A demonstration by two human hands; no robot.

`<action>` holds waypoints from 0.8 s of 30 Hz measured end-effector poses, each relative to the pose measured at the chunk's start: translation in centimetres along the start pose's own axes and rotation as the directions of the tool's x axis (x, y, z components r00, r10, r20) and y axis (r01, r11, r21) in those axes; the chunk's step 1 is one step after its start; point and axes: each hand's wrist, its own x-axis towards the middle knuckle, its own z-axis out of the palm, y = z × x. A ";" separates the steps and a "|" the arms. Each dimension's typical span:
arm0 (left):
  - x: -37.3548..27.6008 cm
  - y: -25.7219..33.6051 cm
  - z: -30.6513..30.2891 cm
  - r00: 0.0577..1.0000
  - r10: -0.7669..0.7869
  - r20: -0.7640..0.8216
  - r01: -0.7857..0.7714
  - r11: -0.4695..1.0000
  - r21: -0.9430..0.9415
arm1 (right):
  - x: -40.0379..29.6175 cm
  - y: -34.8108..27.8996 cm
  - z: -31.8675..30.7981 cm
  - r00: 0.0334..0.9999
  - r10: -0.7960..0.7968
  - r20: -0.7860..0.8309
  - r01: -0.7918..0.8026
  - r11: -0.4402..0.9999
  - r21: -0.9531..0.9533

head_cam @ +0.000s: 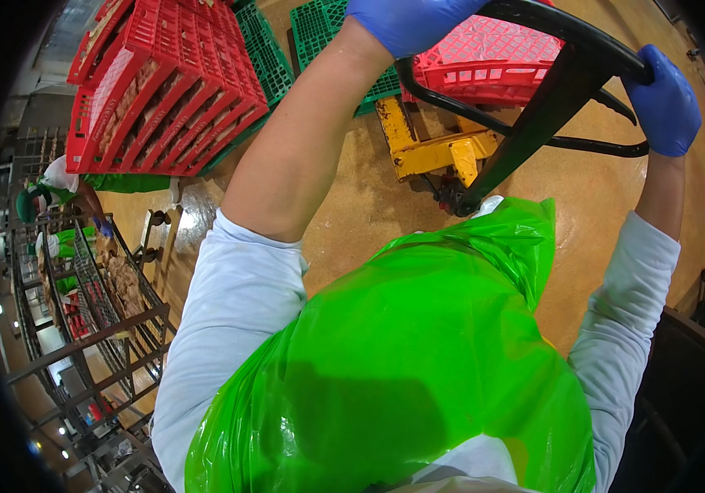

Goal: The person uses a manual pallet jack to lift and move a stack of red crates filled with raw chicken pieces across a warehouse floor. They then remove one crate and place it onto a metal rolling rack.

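Note:
Both of my hands wear blue gloves and hold the black handle (568, 37) of a yellow pallet jack (445, 154). My left hand (417, 24) is at the handle's left side, partly cut off by the top edge of the view. On the handle's right end, my right hand (667, 101) has its fingers wrapped around the bar. The dark shaft (531, 120) slants down from the handle towards my feet. Beyond the jack sits a red plastic crate (476, 83) with a pale liner showing. Beside it lies a green plastic pallet (321, 28).
Stacked red crates (174, 92) with pale food inside stand at left, with green plastic (260, 49) beside them. A metal rack (112, 333) holds more food at lower left. A co-worker (60, 182) in a green apron leans over it. The tan floor (352, 203) looks wet.

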 end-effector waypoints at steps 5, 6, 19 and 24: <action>0.0 0.0 -0.1 1.000 -0.014 0.004 0.014 1.000 -0.023 | 0.2 -0.5 -0.5 0.999 0.025 0.036 -0.025 1.000 -0.007; 0.1 0.0 -0.1 1.000 -0.005 -0.001 0.005 1.000 -0.015 | 0.2 -0.5 -0.7 0.998 0.032 0.047 -0.032 0.999 -0.013; 0.6 -2.4 1.1 0.989 0.147 -0.003 -0.146 0.980 0.135 | -1.4 2.1 0.9 0.999 -0.040 -0.024 0.039 0.999 -0.031; -0.1 -1.0 -0.2 0.998 -0.003 0.066 -0.007 0.988 0.154 | -0.6 -0.2 -0.6 0.999 -0.010 0.031 0.009 1.000 0.030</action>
